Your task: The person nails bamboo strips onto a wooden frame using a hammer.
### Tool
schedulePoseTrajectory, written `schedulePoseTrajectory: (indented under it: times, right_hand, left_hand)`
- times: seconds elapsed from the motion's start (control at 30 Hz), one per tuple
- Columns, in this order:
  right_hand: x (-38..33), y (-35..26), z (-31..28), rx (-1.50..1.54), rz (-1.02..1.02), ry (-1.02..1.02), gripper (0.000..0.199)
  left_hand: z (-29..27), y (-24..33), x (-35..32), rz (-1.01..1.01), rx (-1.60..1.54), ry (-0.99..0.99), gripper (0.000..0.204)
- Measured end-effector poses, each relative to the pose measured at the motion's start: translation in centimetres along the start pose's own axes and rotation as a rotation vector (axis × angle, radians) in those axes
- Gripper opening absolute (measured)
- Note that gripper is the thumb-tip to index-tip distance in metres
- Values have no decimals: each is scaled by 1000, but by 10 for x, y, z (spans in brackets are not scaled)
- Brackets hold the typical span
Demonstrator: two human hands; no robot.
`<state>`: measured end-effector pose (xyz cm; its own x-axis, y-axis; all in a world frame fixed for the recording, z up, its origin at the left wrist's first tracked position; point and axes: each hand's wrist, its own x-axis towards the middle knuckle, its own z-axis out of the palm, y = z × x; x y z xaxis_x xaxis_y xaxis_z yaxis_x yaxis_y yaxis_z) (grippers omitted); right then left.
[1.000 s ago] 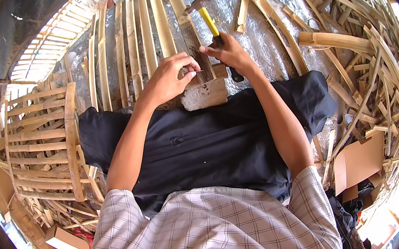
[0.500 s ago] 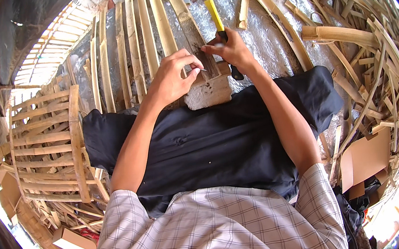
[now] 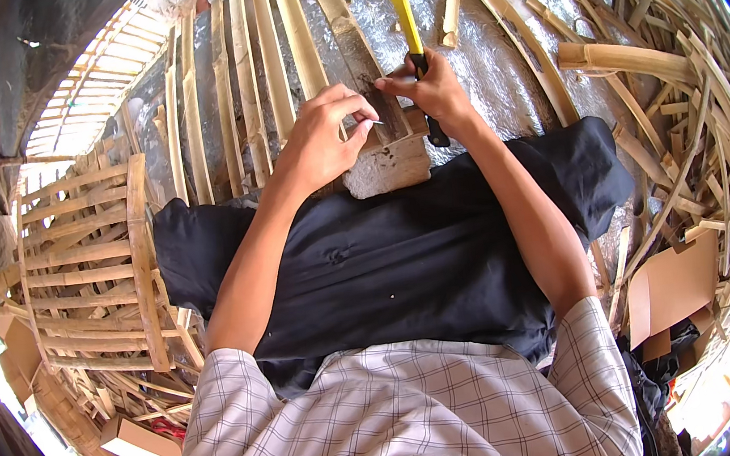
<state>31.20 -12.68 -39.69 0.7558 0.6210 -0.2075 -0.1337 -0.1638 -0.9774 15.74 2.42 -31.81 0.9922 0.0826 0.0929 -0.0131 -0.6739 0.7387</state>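
Closed in a pinch, my left hand [image 3: 320,147] holds a thin, light-coloured nail [image 3: 378,122] over the near end of a split bamboo strip [image 3: 353,45]. That end rests on a pale, rough block [image 3: 387,170] just in front of my lap. My right hand [image 3: 440,93] is wrapped round the black grip of a claw hammer [image 3: 405,21] with a yellow neck. The hammer stands beside the strip, head pointing away from me. My right thumb reaches toward the strip's edge; whether it touches cannot be made out.
Several more bamboo strips [image 3: 273,67] lie side by side at the far left. A slatted bamboo frame [image 3: 144,262] stands on the left. Heaped bamboo pieces [image 3: 686,119] and a cardboard piece [image 3: 671,288] fill the right. Dark cloth [image 3: 404,251] covers my lap.
The hammer has shifted slightly right and turned a little more upright in my right hand. My left hand keeps its pinch over the strip. The whole view has shifted a little.
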Motion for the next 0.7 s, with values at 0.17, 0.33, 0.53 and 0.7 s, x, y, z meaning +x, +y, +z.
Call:
schedulePoseTrajectory:
  times: [0.17,0.33,0.53,0.7]
  right_hand:
    - [-2,0,1,-3,-5,7,49]
    - [-3,1,2,-65,-41,25,49]
    - [-5,-7,3,-126,-50,31,51]
    - [-5,-8,3,-116,-45,26,52]
  left_hand:
    - [-1,0,-1,-18,-3,-12,11]
    - [-2,0,-1,-15,28,-28,11]
    - [1,4,1,81,110,-9,10]
    - [5,6,1,93,99,2,9]
